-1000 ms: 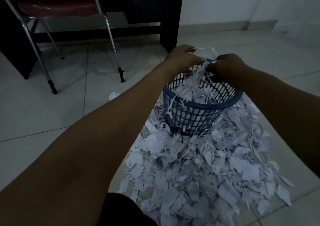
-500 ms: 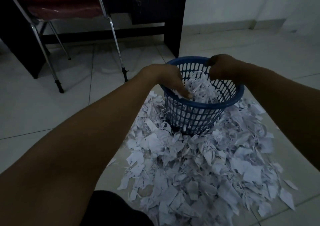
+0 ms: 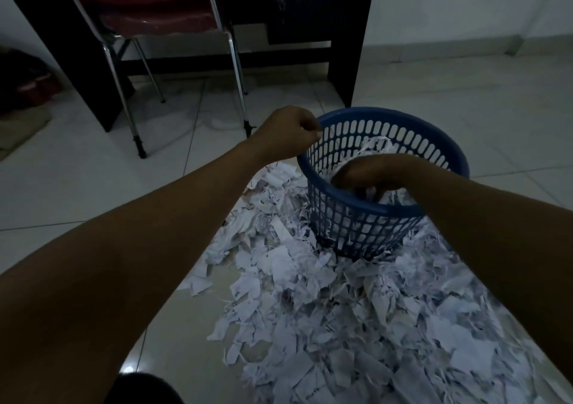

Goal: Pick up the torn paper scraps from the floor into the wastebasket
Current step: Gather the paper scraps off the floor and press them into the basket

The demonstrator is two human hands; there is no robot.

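Pale tiled floor (image 3: 93, 186). Dark desk (image 3: 356, 31) and red chair (image 3: 148, 6) behind. Torn paper scraps (image 3: 356, 326) heaped on floor around blue wastebasket (image 3: 366, 233), more inside. Left hand (image 3: 288, 134) clenched at basket rim; whether gripping it, cannot tell. Right hand (image 3: 366, 175) inside basket, fingers curled into scraps.

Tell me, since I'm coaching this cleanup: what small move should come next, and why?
Probably lift the right hand out of the wastebasket and reach down to the paper scraps on the floor. It is down among the paper inside, the left hand grips the rim, and a large pile lies in front of the basket.
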